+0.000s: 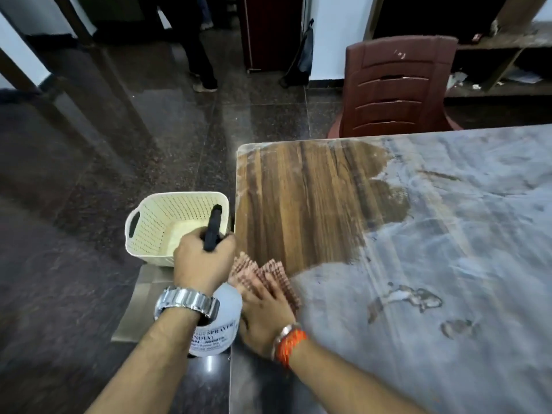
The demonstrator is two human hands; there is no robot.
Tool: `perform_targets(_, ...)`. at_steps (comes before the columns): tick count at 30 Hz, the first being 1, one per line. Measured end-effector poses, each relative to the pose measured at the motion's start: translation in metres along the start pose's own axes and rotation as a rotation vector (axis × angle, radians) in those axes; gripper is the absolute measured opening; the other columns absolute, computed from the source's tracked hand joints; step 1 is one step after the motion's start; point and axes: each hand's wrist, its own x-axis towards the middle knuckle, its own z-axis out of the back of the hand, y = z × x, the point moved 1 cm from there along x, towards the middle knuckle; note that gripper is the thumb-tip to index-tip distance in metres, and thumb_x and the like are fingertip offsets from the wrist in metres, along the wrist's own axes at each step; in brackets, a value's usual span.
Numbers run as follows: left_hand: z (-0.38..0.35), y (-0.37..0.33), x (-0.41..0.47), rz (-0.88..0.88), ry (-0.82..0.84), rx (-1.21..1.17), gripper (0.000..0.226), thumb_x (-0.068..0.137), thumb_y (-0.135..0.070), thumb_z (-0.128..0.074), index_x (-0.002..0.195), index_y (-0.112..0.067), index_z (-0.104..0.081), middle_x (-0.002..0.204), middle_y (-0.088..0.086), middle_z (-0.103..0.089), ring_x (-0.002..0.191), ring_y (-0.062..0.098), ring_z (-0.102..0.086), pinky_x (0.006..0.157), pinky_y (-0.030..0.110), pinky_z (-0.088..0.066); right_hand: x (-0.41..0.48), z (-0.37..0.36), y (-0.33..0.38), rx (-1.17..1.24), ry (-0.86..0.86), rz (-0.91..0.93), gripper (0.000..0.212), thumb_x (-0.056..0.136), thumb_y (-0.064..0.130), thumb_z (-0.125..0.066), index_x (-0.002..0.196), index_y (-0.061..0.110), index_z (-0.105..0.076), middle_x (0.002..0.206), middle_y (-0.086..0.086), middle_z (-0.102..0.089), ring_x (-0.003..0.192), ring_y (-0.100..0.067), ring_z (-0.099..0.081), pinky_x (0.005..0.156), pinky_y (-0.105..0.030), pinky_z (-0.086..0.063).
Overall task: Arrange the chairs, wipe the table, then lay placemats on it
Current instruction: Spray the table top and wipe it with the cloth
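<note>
Wiping step: my right hand (264, 309), fingers flat, presses the pinkish cloth (263, 271) on the table (448, 264) by its near-left corner, my left hand (200, 258) grips the spray bottle (219, 330) just off that edge; next, I judge, sweep across the dusty grey area.

The table (313, 204) shows streaky dark brown wood grain at its far left corner, while a pale grey smeared film with a few brown patches covers the rest. The cloth (268, 273) is pinkish brown with a fine ribbed check, the spray bottle (221, 333) milky white with a black head and dark lettering, and the basket (155, 222) cream with rows of small holes. The far chair (397, 85) is reddish brown, the floor (104, 174) dark and speckled, the watch (185, 300) silver, the thread band (289, 343) orange.
</note>
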Motion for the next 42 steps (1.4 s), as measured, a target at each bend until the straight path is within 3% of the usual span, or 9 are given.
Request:
perform_targets(7,-0.013,-0.021,-0.038,0.010,0.056,0.000,0.032,0.069,-0.032,-0.063,0.071,0.000,-0.064,0.062,0.021,-0.065,0.068,0.041,-0.066,0.065,0.048,-0.056,-0.152,-0.014,-0.006,-0.029,-0.011,-0.056,0.054,0.096,0.050,-0.035,0.147,0.036,-0.029,0.151,0.015,-0.035,0.144,-0.018,-0.023,0.112,-0.049,-0.009)
perform_targets(13,-0.011,-0.017,-0.067,0.003,0.059,-0.031,0.033,0.068,-0.037,-0.065,0.069,-0.004,-0.064,0.063,0.021,-0.066,0.065,0.043,-0.066,0.065,0.051,-0.057,-0.185,-0.005,-0.078,-0.014,-0.197,-0.821,0.061,0.092,0.048,-0.029,0.150,0.029,-0.026,0.155,0.006,-0.028,0.144,-0.024,-0.021,0.116,-0.050,-0.007)
perform_targets(15,-0.005,-0.012,-0.071,-0.004,0.055,-0.013,0.034,0.069,-0.036,-0.066,0.070,-0.002,-0.063,0.058,0.017,-0.062,0.066,0.044,-0.065,0.063,0.050,-0.056,-0.175,-0.016,-0.043,0.020,-0.167,-0.778,0.061,0.091,0.046,-0.037,0.147,0.025,-0.034,0.153,0.002,-0.034,0.142,-0.028,-0.025,0.116,-0.051,-0.009)
perform_targets(19,0.002,-0.010,-0.073,-0.014,0.051,0.025,0.029,0.076,-0.030,-0.068,0.074,-0.001,-0.065,0.061,0.020,-0.065,0.065,0.040,-0.065,0.058,0.036,-0.050,-0.146,-0.038,0.067,-0.001,-0.028,-0.153,0.053,0.087,0.048,-0.042,0.136,0.031,-0.047,0.144,0.011,-0.047,0.142,-0.022,-0.026,0.111,-0.050,-0.013)
perform_targets(24,0.009,-0.011,-0.074,-0.014,0.080,0.004,0.027,0.081,-0.026,-0.069,0.068,-0.003,-0.060,0.054,0.005,-0.052,0.053,0.026,-0.049,0.053,0.029,-0.037,-0.143,-0.049,0.073,0.000,-0.126,-0.058,0.054,0.082,0.054,-0.048,0.133,0.038,-0.051,0.142,0.017,-0.047,0.138,-0.016,-0.037,0.108,-0.043,-0.029)
perform_targets(28,0.007,-0.012,-0.076,-0.040,0.117,0.011,0.027,0.082,-0.025,-0.069,0.062,-0.016,-0.053,0.050,-0.001,-0.049,0.048,0.020,-0.044,0.047,0.023,-0.029,-0.160,-0.055,0.067,0.007,-0.138,-0.092,0.051,0.087,0.055,-0.039,0.133,0.037,-0.052,0.141,0.016,-0.049,0.134,-0.013,-0.042,0.100,-0.040,-0.037)
perform_targets(36,-0.006,0.002,-0.073,-0.017,0.209,0.010,0.029,0.079,-0.026,-0.070,0.059,-0.015,-0.053,0.050,0.002,-0.053,0.051,0.027,-0.054,0.052,0.028,-0.042,-0.103,-0.018,0.008,-0.011,-0.073,-0.228,0.053,0.093,0.051,-0.034,0.144,0.033,-0.036,0.148,0.012,-0.040,0.140,-0.019,-0.031,0.111,-0.048,-0.011)
perform_targets(39,-0.009,0.007,-0.072,0.003,0.218,0.023,0.027,0.077,-0.029,-0.068,0.063,-0.010,-0.058,0.053,0.003,-0.056,0.057,0.036,-0.062,0.055,0.032,-0.049,-0.098,0.006,-0.072,-0.041,-0.129,-0.440,0.056,0.095,0.048,-0.030,0.148,0.032,-0.028,0.155,0.007,-0.029,0.145,-0.022,-0.017,0.117,-0.047,0.001)
perform_targets(42,-0.010,0.010,-0.073,0.045,0.199,0.032,0.032,0.073,-0.034,-0.066,0.070,-0.002,-0.059,0.055,0.003,-0.057,0.054,0.032,-0.061,0.058,0.040,-0.056,-0.133,0.031,-0.150,0.006,-0.175,-0.816,0.059,0.095,0.048,-0.021,0.152,0.031,-0.015,0.159,0.008,-0.014,0.147,-0.025,-0.006,0.116,-0.047,0.003)
